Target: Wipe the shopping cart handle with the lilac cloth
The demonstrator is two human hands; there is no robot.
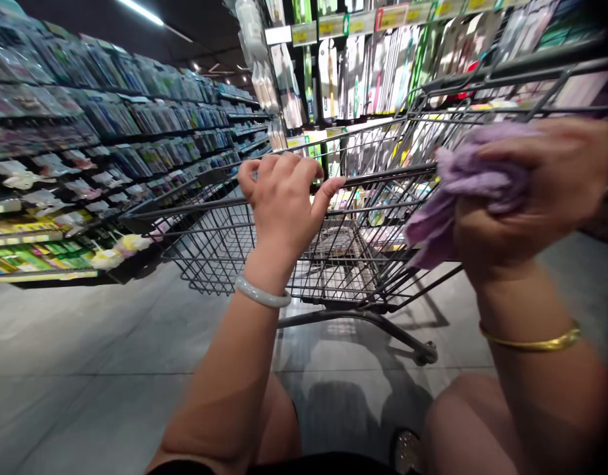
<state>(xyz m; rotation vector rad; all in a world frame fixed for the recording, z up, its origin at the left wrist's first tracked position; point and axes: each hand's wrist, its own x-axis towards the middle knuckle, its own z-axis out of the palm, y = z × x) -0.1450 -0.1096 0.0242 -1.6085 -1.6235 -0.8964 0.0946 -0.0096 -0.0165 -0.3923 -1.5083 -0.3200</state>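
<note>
A dark wire shopping cart (pixel 328 280) stands side-on right in front of me. My left hand (pixel 284 198) is closed over the cart's upper side rail, its fingers curled to the far side and the thumb lying along the bar. Bunched in my right hand (pixel 541 178) is a purple cloth (pixel 477 175), with a loose end hanging below the fist. That fist is at the right part of the cart, near the same rail; whether the cloth touches the metal I cannot tell. The wire basket shows through its bars.
Shelves of packaged goods (pixel 150 122) run along the left side of the aisle. Hanging toothbrush-like packs (pixel 353 79) fill a rack close behind the cart. A caster wheel (pixel 425 353) rests on the grey tiled floor (pixel 106 343). My bent knees are close below.
</note>
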